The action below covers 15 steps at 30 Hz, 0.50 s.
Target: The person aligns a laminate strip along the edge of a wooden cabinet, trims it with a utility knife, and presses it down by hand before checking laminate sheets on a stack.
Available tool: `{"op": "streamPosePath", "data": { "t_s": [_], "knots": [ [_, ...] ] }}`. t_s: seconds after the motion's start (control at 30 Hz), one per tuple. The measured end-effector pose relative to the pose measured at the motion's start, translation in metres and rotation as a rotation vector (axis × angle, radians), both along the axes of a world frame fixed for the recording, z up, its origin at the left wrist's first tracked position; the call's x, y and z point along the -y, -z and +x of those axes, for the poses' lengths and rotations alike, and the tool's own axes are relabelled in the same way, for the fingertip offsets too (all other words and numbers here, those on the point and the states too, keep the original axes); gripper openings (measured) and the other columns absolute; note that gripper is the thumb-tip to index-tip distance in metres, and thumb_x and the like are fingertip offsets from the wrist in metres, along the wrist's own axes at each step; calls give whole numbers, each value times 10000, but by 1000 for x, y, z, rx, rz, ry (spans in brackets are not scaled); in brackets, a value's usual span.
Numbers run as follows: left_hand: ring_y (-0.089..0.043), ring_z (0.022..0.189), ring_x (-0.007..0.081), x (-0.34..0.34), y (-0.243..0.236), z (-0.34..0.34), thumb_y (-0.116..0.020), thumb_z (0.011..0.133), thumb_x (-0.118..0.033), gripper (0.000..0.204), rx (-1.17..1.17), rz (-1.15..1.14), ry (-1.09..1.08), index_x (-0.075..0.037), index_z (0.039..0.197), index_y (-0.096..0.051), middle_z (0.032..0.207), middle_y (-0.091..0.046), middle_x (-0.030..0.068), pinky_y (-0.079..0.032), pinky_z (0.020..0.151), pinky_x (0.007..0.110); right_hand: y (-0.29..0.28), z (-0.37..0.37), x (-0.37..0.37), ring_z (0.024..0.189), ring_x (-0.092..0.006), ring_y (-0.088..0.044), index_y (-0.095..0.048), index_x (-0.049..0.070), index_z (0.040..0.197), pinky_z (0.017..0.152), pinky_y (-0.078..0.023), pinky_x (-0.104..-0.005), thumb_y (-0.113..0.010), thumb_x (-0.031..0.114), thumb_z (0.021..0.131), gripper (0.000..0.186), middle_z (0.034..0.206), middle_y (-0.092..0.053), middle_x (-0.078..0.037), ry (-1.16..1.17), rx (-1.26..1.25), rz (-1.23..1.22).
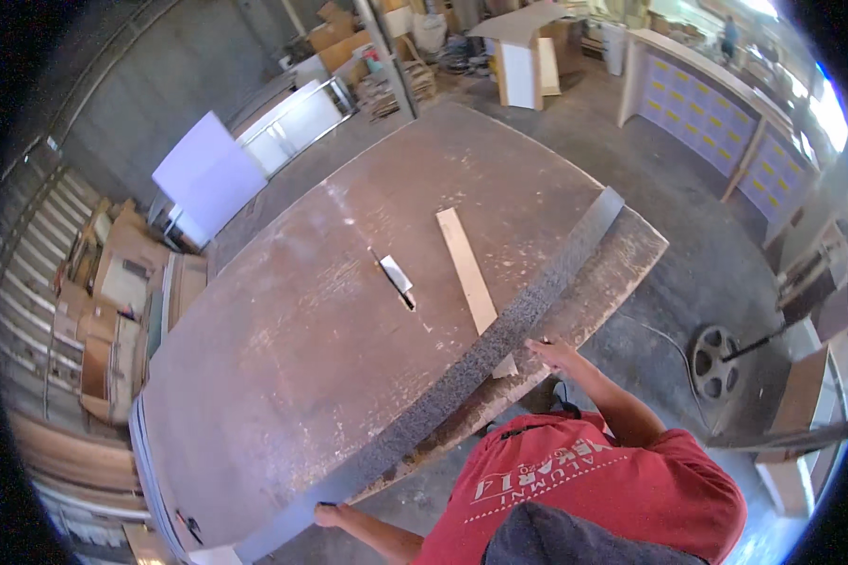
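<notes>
A long, narrow, grey speckled strip [457, 377] lies diagonally along the near right side of a large, scuffed brown tabletop [320, 311]. My left hand [330, 515] grips the strip's edge at the lower middle of the view. My right hand [548, 352] holds the same edge farther along, fingers closed on it. A pale wooden slat [462, 259] crosses beneath the strip near my right hand. Left of the slat, a small metal plate [396, 273] sits by a dark slot in the top. A small dark object [190, 527], too small to name, rests at the tabletop's near left corner.
Stacked boards [104, 320] line the left wall. A lavender panel [207, 174] leans beyond the table. A metal post [391, 56] and a counter [688, 113] stand behind. A spoked wheel [711, 363] with a cable is on the floor at right. A distant person [728, 38] is at back right.
</notes>
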<state>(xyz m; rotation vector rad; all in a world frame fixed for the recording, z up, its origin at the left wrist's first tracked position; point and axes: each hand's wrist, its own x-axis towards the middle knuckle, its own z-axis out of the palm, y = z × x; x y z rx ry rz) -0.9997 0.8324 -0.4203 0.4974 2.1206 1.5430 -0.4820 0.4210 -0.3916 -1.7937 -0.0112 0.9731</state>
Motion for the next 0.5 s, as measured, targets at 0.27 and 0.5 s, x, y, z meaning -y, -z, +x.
{"op": "streamPosePath", "data": {
  "t_s": [0.27,0.5],
  "knots": [
    [-571,1093,332,28,-49,62,-543,935,-236,432,-228,297,400,34,1272,-539,1221,-594,183,-452,986,413,-46,-34,-13,687,-141,-550,-641,19,921,632,-456,-295,-482,398,1000,419,759,-580,-32,-49,239,192],
    [-656,926,167,175,-187,265,-662,877,-136,250,178,197,1923,-18,1094,-701,1004,-724,79,-501,843,312,-180,-98,-74,1154,-251,-545,-506,-10,1333,1015,-396,-357,-364,243,1050,405,1236,-578,-150,-483,654,408]
  ]
}}
